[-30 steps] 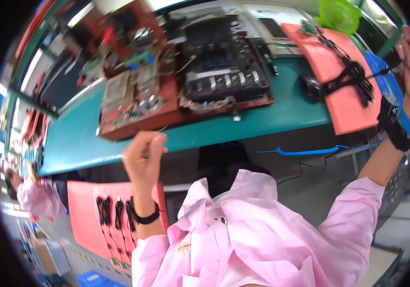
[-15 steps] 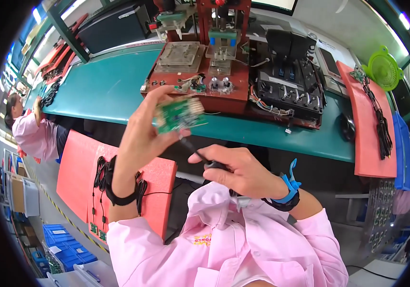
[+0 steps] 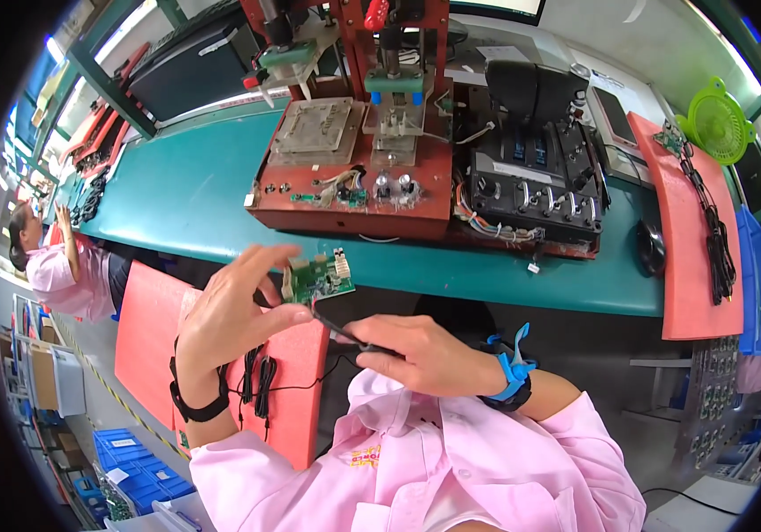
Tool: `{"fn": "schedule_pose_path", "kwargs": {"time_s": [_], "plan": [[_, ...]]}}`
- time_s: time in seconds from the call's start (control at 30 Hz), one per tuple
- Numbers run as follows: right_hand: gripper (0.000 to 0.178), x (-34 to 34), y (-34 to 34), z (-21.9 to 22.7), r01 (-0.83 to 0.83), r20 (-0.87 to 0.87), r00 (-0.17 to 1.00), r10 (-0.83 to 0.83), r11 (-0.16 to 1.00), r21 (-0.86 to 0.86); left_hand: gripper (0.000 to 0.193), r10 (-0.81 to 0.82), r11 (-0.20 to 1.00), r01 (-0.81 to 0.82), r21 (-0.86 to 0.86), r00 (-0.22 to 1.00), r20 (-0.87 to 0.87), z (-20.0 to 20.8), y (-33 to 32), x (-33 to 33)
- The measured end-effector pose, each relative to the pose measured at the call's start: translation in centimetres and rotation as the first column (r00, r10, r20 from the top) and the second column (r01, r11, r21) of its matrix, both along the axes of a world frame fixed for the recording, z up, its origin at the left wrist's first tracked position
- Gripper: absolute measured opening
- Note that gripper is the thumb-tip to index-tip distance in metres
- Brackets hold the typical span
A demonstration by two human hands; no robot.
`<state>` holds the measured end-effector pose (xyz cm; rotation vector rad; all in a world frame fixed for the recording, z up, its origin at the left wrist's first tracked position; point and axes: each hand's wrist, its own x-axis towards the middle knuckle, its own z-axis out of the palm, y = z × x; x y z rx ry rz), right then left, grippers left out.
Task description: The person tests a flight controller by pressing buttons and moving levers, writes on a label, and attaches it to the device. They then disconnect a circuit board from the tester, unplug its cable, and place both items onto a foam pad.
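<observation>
In front of the bench edge, my left hand [image 3: 240,300] grips a small green circuit board [image 3: 327,277] by its left end, thumb below and fingers above. Pale connectors stand along the board's edges. A black cable [image 3: 334,324] runs from the board's lower edge to my right hand [image 3: 427,356]. The right fingers are closed round that cable, just below and to the right of the board. Whether the cable is joined to the board or only touches it, I cannot tell.
A red test fixture [image 3: 345,199] stands on the green bench [image 3: 185,195], beside a black control unit [image 3: 531,186]. Black cables lie on a pink foam sheet [image 3: 287,390] at my left; another pink sheet [image 3: 678,230] holds cables at right. A co-worker [image 3: 70,266] sits at far left.
Both hands have come lower and nearer my body, with the board and cable. The board has tilted flatter. The view has shifted slightly, and the co-worker's arm at left has moved.
</observation>
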<state>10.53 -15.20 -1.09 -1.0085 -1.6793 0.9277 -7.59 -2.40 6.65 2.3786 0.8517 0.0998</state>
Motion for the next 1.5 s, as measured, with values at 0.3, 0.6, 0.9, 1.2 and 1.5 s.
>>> {"fn": "schedule_pose_path", "kwargs": {"time_s": [0.3, 0.6, 0.9, 1.2, 1.5], "plan": [[0.033, 1.2, 2.6, 0.0, -0.387, -0.317, 0.907, 0.278, 0.847, -0.365, 0.056, 0.023, 0.937, -0.08, 0.341, 0.985, 0.169, 0.8, 3.5, 2.5], [0.054, -0.7, 5.9, -3.2, -0.498, -0.611, 0.762, 0.216, 0.798, -0.34, 0.049, -0.088, 0.926, -0.029, 0.377, 0.952, 0.292, -2.4, 15.7, 4.4], [0.058, -2.1, 7.7, -3.6, -0.468, -0.653, 0.742, 0.151, 0.814, -0.344, 0.037, -0.252, 0.95, 0.189, 0.249, 0.934, 0.252, -2.5, 18.6, 6.1], [0.054, -2.4, 8.1, -4.5, -0.545, -0.755, 0.647, 0.103, 0.755, -0.364, 0.031, -0.313, 0.921, 0.249, 0.299, 0.931, 0.19, -3.3, 19.3, 5.3], [0.041, -1.4, 7.8, -9.5, -0.491, -0.573, 0.803, 0.163, 0.725, -0.482, 0.031, -0.147, 0.816, -0.286, 0.502, 0.737, 0.66, 13.3, 17.5, 5.2]]}}
